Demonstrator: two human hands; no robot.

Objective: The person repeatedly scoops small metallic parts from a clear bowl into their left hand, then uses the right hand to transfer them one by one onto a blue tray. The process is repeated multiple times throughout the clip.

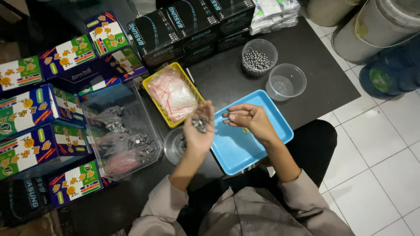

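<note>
My left hand [199, 129] is cupped palm up and holds a small heap of little metal pieces [200, 124]. It hovers over the left edge of a blue tray [232, 150] and a small clear round cup [173, 146]. My right hand [247, 119] hangs over the blue tray, fingers bent and pinched toward the left hand; whether it holds a piece I cannot tell. A small yellowish bit [245, 130] lies on the tray under it.
A yellow basket [154, 83] holds small plastic bags. A clear bin [122, 131] holds bagged metal parts. Two clear cups stand behind: one with steel balls [259, 59], one nearly bare [286, 81]. Colourful boxes [39, 113] and black boxes [183, 26] line the left and back.
</note>
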